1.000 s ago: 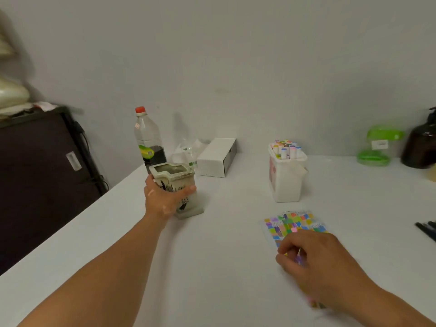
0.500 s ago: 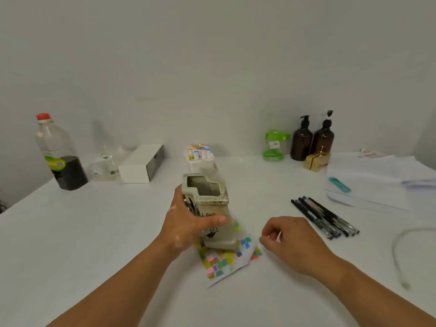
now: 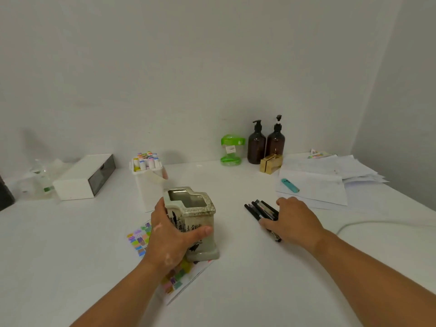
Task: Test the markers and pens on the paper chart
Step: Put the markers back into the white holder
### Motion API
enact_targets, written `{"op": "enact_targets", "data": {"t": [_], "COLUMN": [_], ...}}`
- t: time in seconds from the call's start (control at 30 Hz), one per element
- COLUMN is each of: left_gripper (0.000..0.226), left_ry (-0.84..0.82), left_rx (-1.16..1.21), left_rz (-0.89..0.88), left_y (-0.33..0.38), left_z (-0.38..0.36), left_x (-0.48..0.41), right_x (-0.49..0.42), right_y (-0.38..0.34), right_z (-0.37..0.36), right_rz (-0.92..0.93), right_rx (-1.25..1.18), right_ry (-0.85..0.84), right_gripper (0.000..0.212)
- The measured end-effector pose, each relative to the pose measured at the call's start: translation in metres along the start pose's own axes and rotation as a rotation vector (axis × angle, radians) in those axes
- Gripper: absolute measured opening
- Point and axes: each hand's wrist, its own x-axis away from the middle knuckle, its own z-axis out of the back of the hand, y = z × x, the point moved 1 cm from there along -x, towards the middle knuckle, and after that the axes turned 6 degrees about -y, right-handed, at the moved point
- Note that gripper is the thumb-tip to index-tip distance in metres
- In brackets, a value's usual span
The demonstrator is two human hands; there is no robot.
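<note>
Paper chart (image 3: 177, 281), printed with coloured squares, lies on the white surface (image 3: 70, 256) at lower centre, partly under a ceramic holder (image 3: 195, 215) standing upright on it. Left hand (image 3: 169, 237) grips the holder, thumb across its front face. Black pens (image 3: 259, 210) lie bunched right of centre. Right hand (image 3: 295, 220) rests palm down over their near ends, thumb and forefinger spread. Whether it clasps them cannot be told. White tub (image 3: 148, 185) of capped markers (image 3: 145, 159) stands behind the holder. Two brown pump bottles (image 3: 256, 145) stand by the wall, with loose sheets (image 3: 330, 175) at right.
</note>
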Motion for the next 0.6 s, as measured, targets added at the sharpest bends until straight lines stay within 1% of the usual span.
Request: {"op": "enact_targets", "data": {"t": [0.03,0.07,0.1,0.13,0.2,0.3,0.37,0.43,0.53,0.6], "left_gripper": [0.13,0.128,0.125,0.121,0.111,0.099,0.093,0.091,0.097,0.101], "left_ry": [-0.022,-0.059,-0.106,-0.159,-0.262,-0.348,-0.359,-0.366,-0.375,-0.349], "left_rx": [0.016,0.048,0.096,0.147,0.204,0.198,0.189,0.18,0.203,0.208], "left_rz": [0.003,0.002,0.002,0.008,0.022,0.013,0.008,0.0,0.001,0.003], "left_y": [-0.001,-0.002,-0.004,-0.005,-0.005,-0.004,-0.005,-0.005,-0.009,-0.012], "left_z": [0.0,0.001,0.004,0.008,0.018,0.029,0.033,0.033,0.03,0.025], "left_x": [-0.001,-0.003,-0.004,-0.004,-0.006,-0.01,-0.012,-0.013,-0.01,-0.007], "right_x": [-0.008,-0.014,-0.019,-0.023,-0.03,-0.033,-0.033,-0.031,-0.024,-0.019], "right_y": [-0.001,-0.003,-0.006,-0.01,-0.017,-0.031,-0.04,-0.048,-0.056,-0.059], "right_z": [-0.001,-0.002,-0.003,-0.005,-0.006,-0.006,-0.011,-0.017,-0.022,-0.019], "right_rz": [-0.036,-0.059,-0.068,-0.071,-0.075,-0.051,-0.024,-0.009,0.024,0.03], "right_rx": [0.038,0.058,0.067,0.069,0.056,0.042,0.036,0.054,0.148,0.14], "right_ry": [-0.065,-0.127,-0.175,-0.208,-0.236,-0.261,-0.259,-0.236,-0.167,-0.167], "right_gripper": [0.077,0.082,0.081,0.075,0.057,0.035,0.025,0.019,0.01,0.007]}}
